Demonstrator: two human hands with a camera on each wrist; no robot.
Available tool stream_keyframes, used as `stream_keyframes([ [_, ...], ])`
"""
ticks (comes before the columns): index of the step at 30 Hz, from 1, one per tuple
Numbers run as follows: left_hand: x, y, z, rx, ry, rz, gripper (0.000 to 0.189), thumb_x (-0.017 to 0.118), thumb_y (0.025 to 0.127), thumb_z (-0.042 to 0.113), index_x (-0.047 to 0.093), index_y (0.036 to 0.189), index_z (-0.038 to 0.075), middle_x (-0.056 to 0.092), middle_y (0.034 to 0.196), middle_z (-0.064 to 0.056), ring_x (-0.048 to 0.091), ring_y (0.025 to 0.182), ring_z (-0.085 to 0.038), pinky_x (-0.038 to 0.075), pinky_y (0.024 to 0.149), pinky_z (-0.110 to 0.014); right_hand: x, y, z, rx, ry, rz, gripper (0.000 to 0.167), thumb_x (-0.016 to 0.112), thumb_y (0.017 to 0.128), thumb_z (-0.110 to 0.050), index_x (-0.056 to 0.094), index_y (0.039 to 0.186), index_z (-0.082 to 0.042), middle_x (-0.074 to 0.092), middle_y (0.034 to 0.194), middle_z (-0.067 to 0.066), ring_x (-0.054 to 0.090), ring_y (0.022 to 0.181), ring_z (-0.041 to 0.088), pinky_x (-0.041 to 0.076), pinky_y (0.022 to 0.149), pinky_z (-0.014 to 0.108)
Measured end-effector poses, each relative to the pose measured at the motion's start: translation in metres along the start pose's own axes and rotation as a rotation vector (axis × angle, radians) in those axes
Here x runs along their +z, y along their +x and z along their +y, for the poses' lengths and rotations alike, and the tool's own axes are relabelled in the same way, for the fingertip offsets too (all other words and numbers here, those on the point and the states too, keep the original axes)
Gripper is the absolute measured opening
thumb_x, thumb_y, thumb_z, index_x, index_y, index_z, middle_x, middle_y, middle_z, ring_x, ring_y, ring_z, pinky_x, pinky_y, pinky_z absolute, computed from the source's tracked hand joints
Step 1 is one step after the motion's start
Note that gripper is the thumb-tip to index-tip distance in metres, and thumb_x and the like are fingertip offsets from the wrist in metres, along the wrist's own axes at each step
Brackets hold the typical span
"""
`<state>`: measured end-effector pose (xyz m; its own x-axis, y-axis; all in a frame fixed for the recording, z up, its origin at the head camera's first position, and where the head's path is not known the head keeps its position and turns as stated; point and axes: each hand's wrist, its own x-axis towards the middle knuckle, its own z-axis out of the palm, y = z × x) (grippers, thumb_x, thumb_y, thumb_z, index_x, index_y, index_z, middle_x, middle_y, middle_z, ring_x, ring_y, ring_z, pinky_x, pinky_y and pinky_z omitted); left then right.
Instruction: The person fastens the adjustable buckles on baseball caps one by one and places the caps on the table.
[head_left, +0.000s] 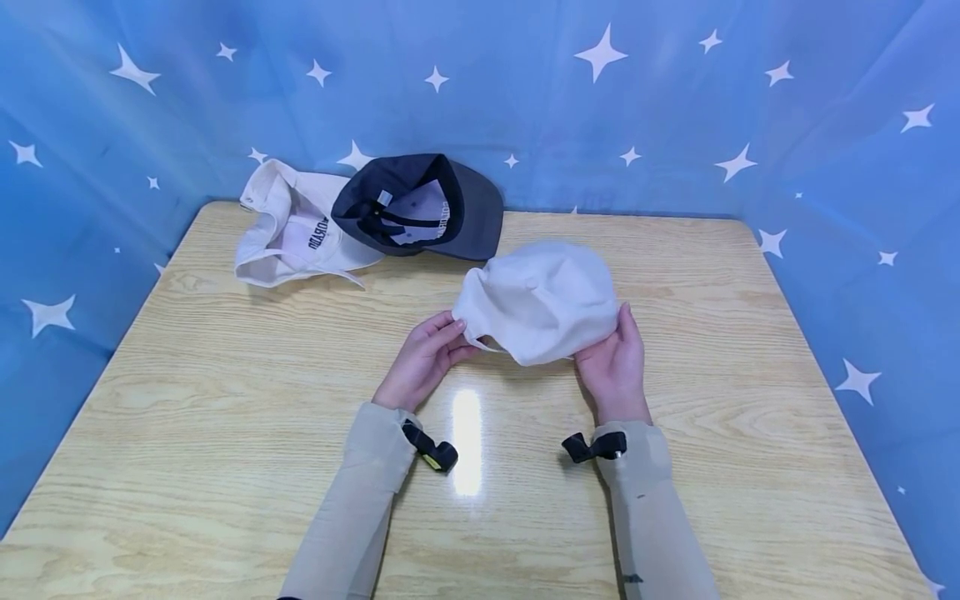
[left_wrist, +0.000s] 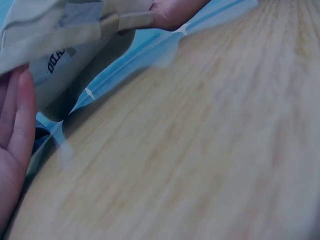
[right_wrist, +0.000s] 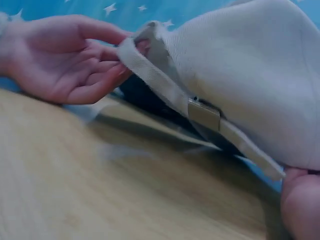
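A white baseball cap (head_left: 543,300) is held up off the table between both hands, crown toward the head camera and back opening toward the person. My left hand (head_left: 423,354) pinches its left rear edge between thumb and fingers. At the right rear edge my right hand (head_left: 615,371) grips the rim, thumb outside, the other fingers hidden beneath the cap. The right wrist view shows the back strap with a metal buckle (right_wrist: 204,115) hanging between the hands. Dark printed letters (left_wrist: 56,61) show inside the cap in the left wrist view.
At the back left of the wooden table (head_left: 225,433), another white cap (head_left: 262,242) lies with its inside showing. A dark navy cap (head_left: 480,208) partly overlaps it, also opening up. A blue curtain with white stars (head_left: 525,100) hangs behind and along the sides.
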<state>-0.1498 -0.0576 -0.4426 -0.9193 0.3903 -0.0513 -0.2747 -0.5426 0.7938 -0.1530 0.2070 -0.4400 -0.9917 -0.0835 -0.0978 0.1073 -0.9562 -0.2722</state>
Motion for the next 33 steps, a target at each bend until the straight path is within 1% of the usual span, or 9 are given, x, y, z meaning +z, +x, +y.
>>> stream_keyframes([
  [5,0.002,-0.001,-0.001,0.012,-0.131,-0.069,0.025,0.045,0.094,0.017,0.056,0.11,0.001,0.058,0.108,-0.017,0.055,0.1,-0.028,0.035,0.095,-0.047,0.0,-0.004,-0.012,-0.035,0.124,-0.019,0.055,0.051,0.09,-0.027,0.029,0.136,-0.006,0.041,0.132,0.01,0.035,0.123,0.022,0.028,0.101,0.039],
  [8,0.007,0.0,-0.004,0.0,-0.254,-0.124,0.034,0.038,0.097,0.022,0.047,0.121,0.0,0.057,0.11,-0.018,0.053,0.103,-0.03,0.031,0.098,-0.047,0.0,-0.005,-0.018,-0.059,0.155,-0.028,0.053,0.049,0.091,-0.026,0.029,0.135,-0.005,0.042,0.13,0.014,0.035,0.123,0.024,0.028,0.1,0.041],
  [11,0.013,0.001,-0.009,-0.033,-0.3,-0.137,0.042,0.036,0.097,0.028,0.037,0.13,0.003,0.059,0.105,-0.017,0.055,0.1,-0.029,0.033,0.097,-0.046,0.0,-0.007,-0.023,-0.081,0.167,-0.007,0.05,0.049,0.091,-0.025,0.031,0.133,-0.004,0.042,0.13,0.013,0.035,0.123,0.024,0.028,0.1,0.04],
  [18,0.031,0.009,-0.026,-0.044,-0.155,-0.047,0.048,0.049,0.092,0.024,0.033,0.136,0.014,0.063,0.093,-0.01,0.061,0.087,-0.019,0.044,0.087,-0.038,-0.003,-0.011,-0.038,-0.06,0.22,0.074,0.048,0.05,0.09,-0.023,0.035,0.133,-0.008,0.04,0.134,0.006,0.035,0.123,0.02,0.022,0.101,0.036],
  [23,0.047,0.017,-0.035,-0.05,-0.042,-0.009,0.054,0.058,0.087,0.016,0.034,0.135,0.017,0.063,0.083,-0.009,0.062,0.083,-0.022,0.045,0.085,-0.039,-0.005,-0.012,-0.048,-0.064,0.277,0.075,0.049,0.047,0.09,-0.025,0.034,0.134,-0.006,0.038,0.137,0.008,0.034,0.124,0.022,0.021,0.103,0.038],
  [25,0.053,0.02,-0.038,-0.053,0.007,-0.015,0.053,0.059,0.086,0.013,0.037,0.133,0.017,0.062,0.087,-0.012,0.061,0.087,-0.024,0.045,0.086,-0.04,-0.005,-0.013,-0.052,-0.072,0.285,0.067,0.048,0.046,0.091,-0.024,0.034,0.134,-0.006,0.036,0.138,0.008,0.034,0.124,0.023,0.021,0.103,0.039],
  [29,0.063,0.027,-0.042,-0.036,0.065,0.012,0.053,0.061,0.085,0.011,0.038,0.132,0.016,0.054,0.111,-0.017,0.055,0.101,-0.029,0.042,0.089,-0.041,-0.006,-0.013,-0.058,-0.059,0.318,0.065,0.048,0.045,0.091,-0.026,0.034,0.134,-0.006,0.036,0.138,0.009,0.035,0.123,0.026,0.023,0.101,0.042],
  [31,0.068,0.03,-0.044,-0.036,0.065,0.054,0.057,0.062,0.084,0.011,0.035,0.134,0.017,0.046,0.121,-0.016,0.052,0.106,-0.03,0.041,0.09,-0.041,-0.007,-0.013,-0.06,-0.061,0.319,0.069,0.048,0.044,0.092,-0.029,0.035,0.133,-0.006,0.041,0.13,0.01,0.041,0.114,0.025,0.032,0.09,0.038],
  [33,0.073,0.033,-0.046,-0.05,0.037,0.084,0.063,0.062,0.084,0.012,0.029,0.137,0.019,0.041,0.127,-0.014,0.05,0.108,-0.03,0.04,0.091,-0.041,-0.009,-0.013,-0.062,-0.059,0.321,0.062,0.05,0.043,0.092,-0.031,0.034,0.133,-0.005,0.042,0.128,0.011,0.041,0.11,0.025,0.032,0.08,0.035],
])
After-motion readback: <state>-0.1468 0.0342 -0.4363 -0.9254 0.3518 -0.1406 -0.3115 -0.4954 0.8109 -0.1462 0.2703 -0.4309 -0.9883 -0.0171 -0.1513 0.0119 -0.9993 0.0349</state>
